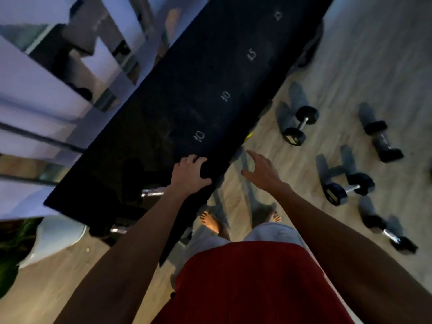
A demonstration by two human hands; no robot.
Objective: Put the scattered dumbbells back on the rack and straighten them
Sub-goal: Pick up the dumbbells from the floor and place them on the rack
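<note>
Wooden floor [350, 66] holds four scattered dumbbells [301, 123] right of the dark rack [187, 90] marked 10, 10, 15, left hand [190, 175] clamping seemingly a dumbbell head [207, 168], right hand [261, 171] hovering spread.

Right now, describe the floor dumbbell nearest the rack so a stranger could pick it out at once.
Find the long dark rack marked 10, 10, 15. On the floor right of it, the nearest dumbbell lies opposite the upper 10. The other three lie farther out from the rack.

Four black, chrome-handled dumbbells [300, 125] loose on the floor [385, 54] beside the dark number-marked rack [177, 97].
</note>
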